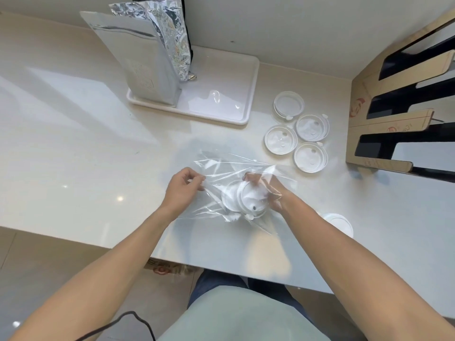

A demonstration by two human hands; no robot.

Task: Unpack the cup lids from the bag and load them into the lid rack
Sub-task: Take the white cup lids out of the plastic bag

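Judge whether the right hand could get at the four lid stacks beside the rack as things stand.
Probably not at once: the right hand is inside the clear bag, its grip on a lid stack. The four lid stacks lie uncovered beyond.

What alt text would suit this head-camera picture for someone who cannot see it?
A left hand pinches a clear bag while the right hand, inside it, holds lids. Four lid stacks lie beside a wooden rack on the counter.
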